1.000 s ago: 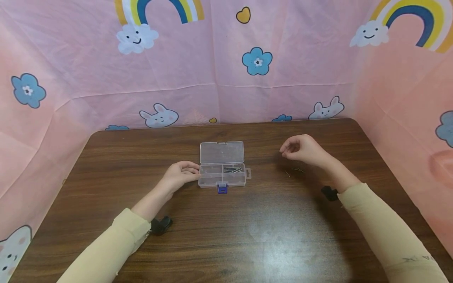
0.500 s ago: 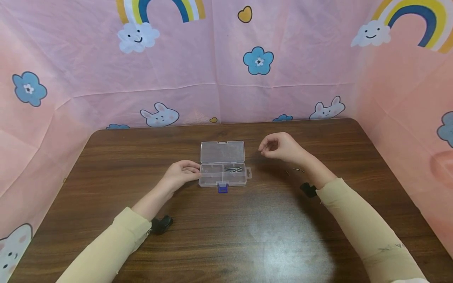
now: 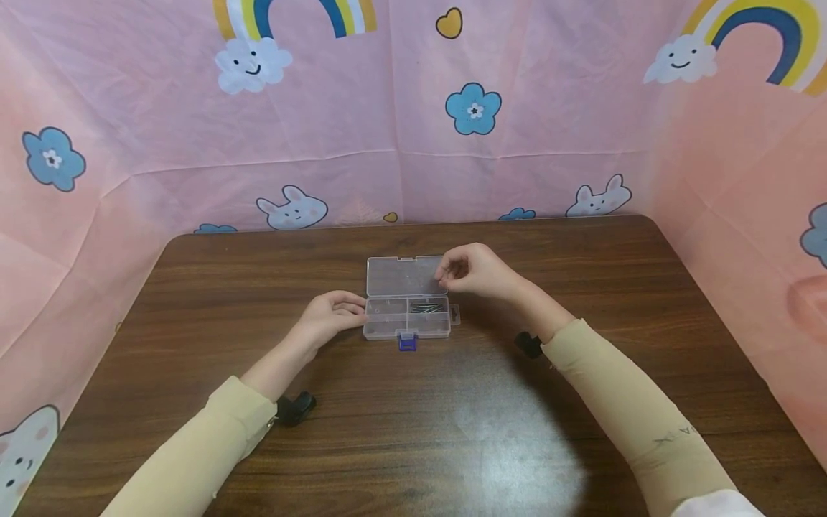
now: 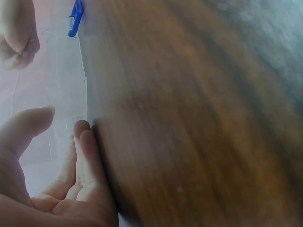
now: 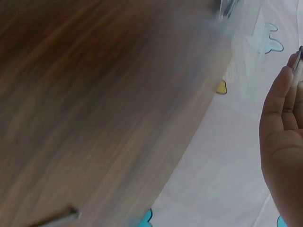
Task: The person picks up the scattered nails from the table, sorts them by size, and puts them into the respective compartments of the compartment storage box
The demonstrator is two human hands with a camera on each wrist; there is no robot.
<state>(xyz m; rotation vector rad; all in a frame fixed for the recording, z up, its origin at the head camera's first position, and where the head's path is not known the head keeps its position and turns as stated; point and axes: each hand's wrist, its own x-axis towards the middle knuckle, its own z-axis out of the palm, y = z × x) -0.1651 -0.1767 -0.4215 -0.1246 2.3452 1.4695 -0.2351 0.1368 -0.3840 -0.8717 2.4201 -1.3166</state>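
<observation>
Plastic, clear and divided: box toward the far edge of the brown table surface, about midway between left and right edges, with lid laid back toward the far edge and blue latch on the opposite side. Metal nails lying in the far right compartment. At the left end of the box, holding it, apparently to steady it: left hand, with digits set about the end wall.

Newly shifted: right hand, no longer over toward the right edge of the surface but brought across to the right side of the lid, pinching a thin metal piece. Judging from that, a single piece now carried close to the box, not yet set down in any compartment. Box and left hand much as a second ago.

Hard to make out: the held piece, too small for the head view and cut off in the right wrist view. Loose pieces, visible earlier, now apparently behind the right forearm; just one dark nail, partly out of frame, showing from the right wrist. Impossible to tell: mark or small object in the far left compartment.
</observation>
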